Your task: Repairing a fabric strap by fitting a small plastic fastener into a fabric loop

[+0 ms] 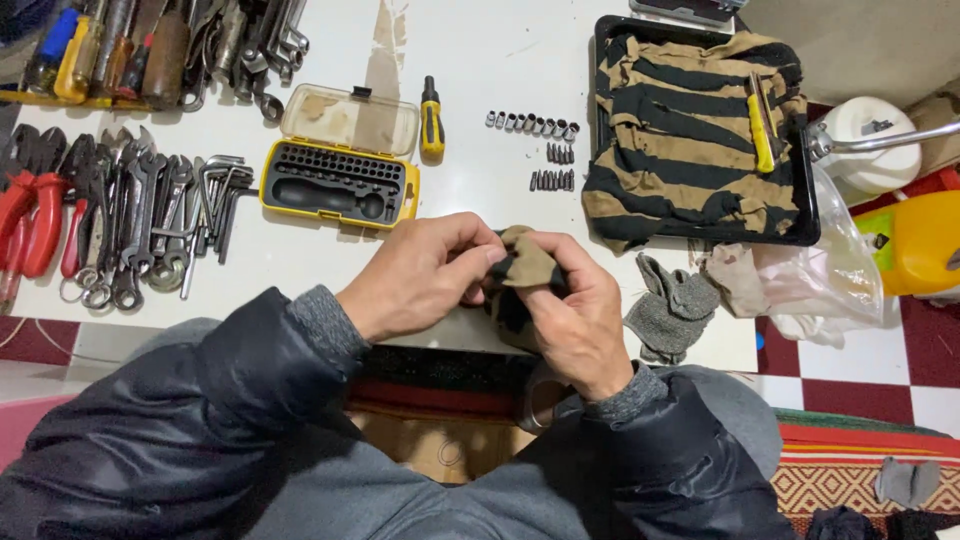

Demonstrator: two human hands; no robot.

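Overhead, white table (480, 60) above checkered floor (880, 370).

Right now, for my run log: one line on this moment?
left hand: pinching cloth | right hand: pinching cloth | bit case: open, untouched

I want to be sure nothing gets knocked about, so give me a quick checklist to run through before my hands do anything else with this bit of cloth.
1. Both hands on the cloth: ok. The left hand and right hand pinch the small tan and black cloth between them.
2. What is wrapped inside the cloth: cannot tell, the fingers hide it.
3. Yellow bit case open and within reach: ok, lid up.
4. Loose bits in neat rows on the table: ok.
5. Grey gloves away from the table edge: not ok, they lie right at it.
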